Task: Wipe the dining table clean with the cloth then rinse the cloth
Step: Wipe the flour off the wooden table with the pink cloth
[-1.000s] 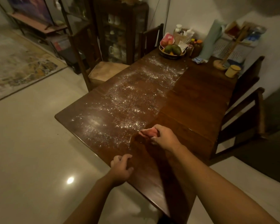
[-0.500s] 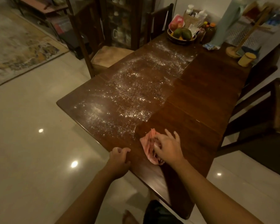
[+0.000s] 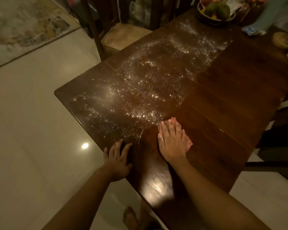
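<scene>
Pale tile floor [image 3: 32, 130] and a bare foot [image 3: 131, 218] fill the nearest strip at six o'clock, and just beyond them the dark wooden tabletop [image 3: 223, 105] starts. The left hand [image 3: 117, 161] rests on its near edge at about seven o'clock, fingers spread and straight, holding nothing, seemingly as a brace. Just beside it, toward three o'clock, the right hand [image 3: 172, 145] lies flat, straight fingers pressing the pink cloth [image 3: 189, 145] onto the wood. The cloth is almost wholly under the palm, showing only past the fingertips and at the little-finger side, and white dust clings to the fingers. The hands are apart, and neither is curled round anything. Wood under the cloth and to its three o'clock side looks bare and glossy. A wide scatter of white powder [image 3: 148, 83] meets the cloth's front edge and spreads from ten to one o'clock over the left half of the tabletop. Wiping is the step in hand, roughly half done by my judgement, and rinsing is not yet begun. The next move calls for pushing the cloth toward eleven o'clock into the powder with even pressure, gathering it rather than sweeping it onto the floor. Farther off at one o'clock, a fruit bowl [image 3: 213, 22] stands near the powder's far limit, so strokes should stop short of it. A chair [image 3: 123, 37] sits at twelve o'clock.
</scene>
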